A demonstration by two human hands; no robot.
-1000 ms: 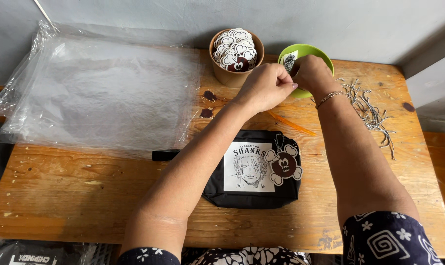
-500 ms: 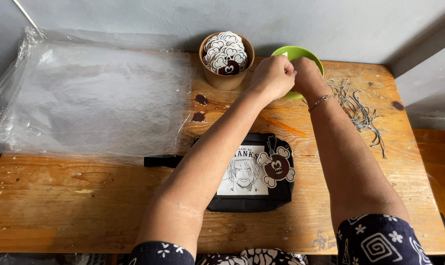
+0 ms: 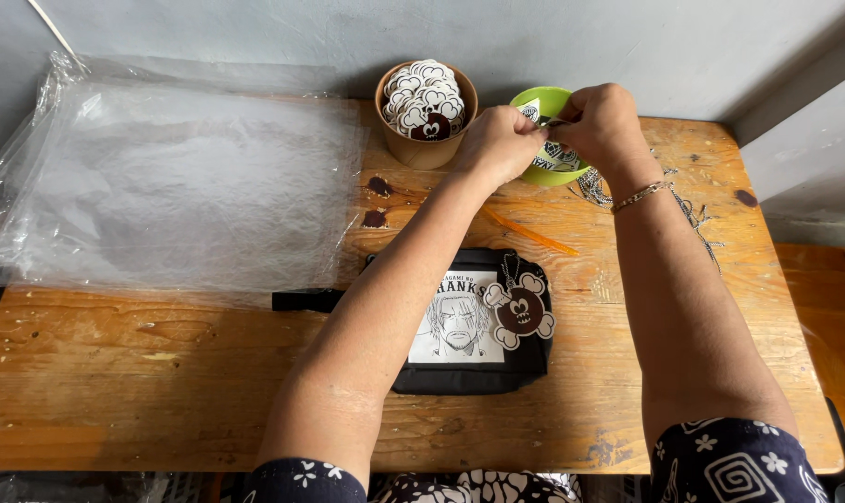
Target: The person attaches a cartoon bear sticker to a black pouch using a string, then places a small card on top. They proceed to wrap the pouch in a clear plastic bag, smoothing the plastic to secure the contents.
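A sheet of clear plastic wrapping point(image 3: 176, 182) covers the far left of the wooden table point(image 3: 162, 373), well away from where the two hands meet. Closer in, just left of the hands, a brown paper cup point(image 3: 426, 149) stands heaped with skull-shaped cut-out tags point(image 3: 422, 93), almost touching the left hand point(image 3: 499, 144). That hand is curled tight, fingertips pinched against those of the right hand point(image 3: 604, 121), and both close on a small white tag point(image 3: 548, 126) over a green bowl point(image 3: 545, 172); what else the fingers hold is too small to tell. The bowl sits directly beneath the grip, at the table's back edge by the grey wall point(image 3: 627, 47). An orange stick point(image 3: 530, 233) lies on the wood just below the grip, and two dark brown spots point(image 3: 378, 200) mark the boards under the cup. Between the forearms, nearer the person, rests a black pouch point(image 3: 469, 326) with a printed face panel and a brown skull charm point(image 3: 520, 312). Right of the grip, a tangle of thin ball chains point(image 3: 693, 219) spreads toward the table's right edge, where bare wood leaves open room.
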